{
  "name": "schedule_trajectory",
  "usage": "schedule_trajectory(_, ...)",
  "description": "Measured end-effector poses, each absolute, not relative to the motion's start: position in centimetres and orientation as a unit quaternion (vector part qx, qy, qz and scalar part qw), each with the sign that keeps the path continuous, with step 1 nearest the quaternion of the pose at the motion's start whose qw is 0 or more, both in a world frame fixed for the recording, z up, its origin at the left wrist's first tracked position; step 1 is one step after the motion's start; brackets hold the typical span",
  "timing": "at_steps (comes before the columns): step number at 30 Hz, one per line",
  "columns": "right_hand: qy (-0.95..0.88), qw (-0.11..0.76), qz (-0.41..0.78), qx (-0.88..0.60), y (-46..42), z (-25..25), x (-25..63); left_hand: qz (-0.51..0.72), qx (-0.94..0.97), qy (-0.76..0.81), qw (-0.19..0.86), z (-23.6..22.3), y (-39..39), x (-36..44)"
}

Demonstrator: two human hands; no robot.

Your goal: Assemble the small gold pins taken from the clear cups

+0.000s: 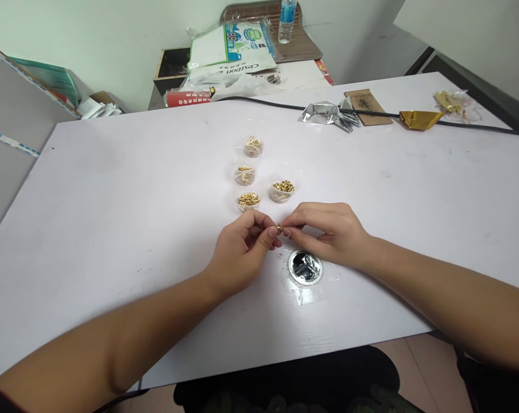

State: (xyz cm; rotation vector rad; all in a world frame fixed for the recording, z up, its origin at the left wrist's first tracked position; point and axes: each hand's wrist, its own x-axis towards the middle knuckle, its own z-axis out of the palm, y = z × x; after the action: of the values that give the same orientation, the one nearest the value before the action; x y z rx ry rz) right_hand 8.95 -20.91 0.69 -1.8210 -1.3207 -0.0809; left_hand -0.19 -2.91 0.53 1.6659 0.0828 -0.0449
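My left hand (pixel 244 249) and my right hand (pixel 330 235) meet at the fingertips over the middle of the white table. Between them is a tiny gold-coloured metal piece (pixel 279 228), pinched by thumb and finger on both sides; its exact kind is too small to make out. Just beyond the hands stand clear cups of gold metal pieces: one cup (pixel 282 191) to the right, and a column on the left with a near cup (pixel 248 201), a middle cup (pixel 244 175) and a far cup (pixel 253 147). Below my right hand sits a round metal-rimmed hole (pixel 305 268) with dark contents.
A black cable (pixel 281 105) runs along the table's back edge, past a silver foil bag (pixel 326 113), a brown card (pixel 367 107), a gold packet (pixel 421 120) and a clear bag (pixel 453 105). Behind stand a water bottle (pixel 287 22) and plastic packaging (pixel 233 46).
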Motion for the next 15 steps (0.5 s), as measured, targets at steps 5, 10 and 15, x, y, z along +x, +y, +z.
schedule_trajectory(5,-0.563,0.384,-0.045,-0.73,-21.2,0.83,9.26,-0.011,0.77,0.043,0.637,0.3,-2.99,-0.38)
schedule_trajectory(10,-0.601,0.323,-0.063,-0.728,-21.51,1.0,9.54,0.001,0.811,0.034,0.584,0.18,-3.03,-0.49)
schedule_trajectory(15,-0.618,0.273,-0.1,-0.731,-21.58,1.15,9.5,0.015,0.833,0.021,0.552,0.21,-3.12,-0.48)
